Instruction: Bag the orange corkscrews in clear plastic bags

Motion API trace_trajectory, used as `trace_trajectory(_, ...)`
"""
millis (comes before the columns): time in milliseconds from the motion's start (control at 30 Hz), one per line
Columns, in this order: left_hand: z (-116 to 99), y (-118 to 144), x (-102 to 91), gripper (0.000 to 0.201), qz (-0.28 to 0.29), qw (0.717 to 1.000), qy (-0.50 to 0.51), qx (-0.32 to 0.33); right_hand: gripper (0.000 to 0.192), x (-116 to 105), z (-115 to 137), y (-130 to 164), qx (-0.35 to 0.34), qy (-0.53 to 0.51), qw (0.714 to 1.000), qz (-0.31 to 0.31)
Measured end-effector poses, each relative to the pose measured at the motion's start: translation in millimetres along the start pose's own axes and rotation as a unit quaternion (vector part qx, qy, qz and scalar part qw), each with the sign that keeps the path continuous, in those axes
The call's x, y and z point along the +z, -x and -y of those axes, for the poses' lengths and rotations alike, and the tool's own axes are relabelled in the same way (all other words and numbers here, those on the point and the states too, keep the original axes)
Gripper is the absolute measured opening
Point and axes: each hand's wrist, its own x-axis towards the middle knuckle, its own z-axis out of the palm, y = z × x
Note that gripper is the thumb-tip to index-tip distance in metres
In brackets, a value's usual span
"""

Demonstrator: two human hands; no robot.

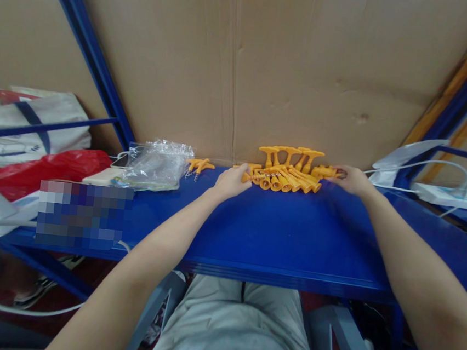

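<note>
A heap of small orange plastic parts [289, 172] lies at the back of the blue shelf [277, 234], against a cardboard sheet. My left hand [232, 181] rests at the heap's left edge, fingers curled on one orange piece. On the heap's right side, my right hand [351, 179] has its fingertips closed on another orange piece. Two separate orange pieces with small chains [199, 165] lie to the left of the heap.
A crumpled clear plastic bag [156, 163] sits left of the loose pieces, with red plastic [39, 170] and a white bag [27, 122] beyond it. White cables and a power strip [448, 194] occupy the right end. Blue rack posts [88, 51] stand behind.
</note>
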Motion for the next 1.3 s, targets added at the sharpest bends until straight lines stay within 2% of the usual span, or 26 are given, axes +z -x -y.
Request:
trace_trajectory(67,-0.3,0.2,-0.8,0.033,0.005,1.0,0.003,-0.002,0.045,0.0,20.4,2.0,-0.036,-0.05,0.998,-0.012)
trace_trajectory(200,-0.9,0.7,-1.8,0.032,0.006,1.0,0.006,-0.003,0.045,3.2,65.4,13.8,-0.153,-0.083,0.985,0.003)
trace_trajectory(333,-0.7,0.6,-1.1,0.031,-0.002,1.0,0.008,-0.001,0.043,10.2,90.6,24.1,-0.222,-0.104,0.969,0.026)
trace_trajectory(533,1.0,-0.4,1.5,0.032,-0.014,1.0,0.004,0.0,0.041,18.7,88.2,20.6,-0.262,-0.137,0.955,0.007)
trace_trajectory(767,3.6,-1.0,3.0,0.031,-0.019,1.0,0.007,0.001,0.04,21.2,81.0,15.6,-0.231,-0.171,0.958,0.0)
trace_trajectory(1100,-2.4,0.5,3.5,0.031,-0.035,0.999,0.004,0.034,0.04,25.6,101.3,26.6,-0.254,-0.193,0.947,0.025)
trace_trajectory(1300,-2.2,-0.2,6.3,0.032,-0.049,0.997,0.016,0.05,0.04,32.9,104.3,27.4,-0.274,-0.217,0.937,0.018)
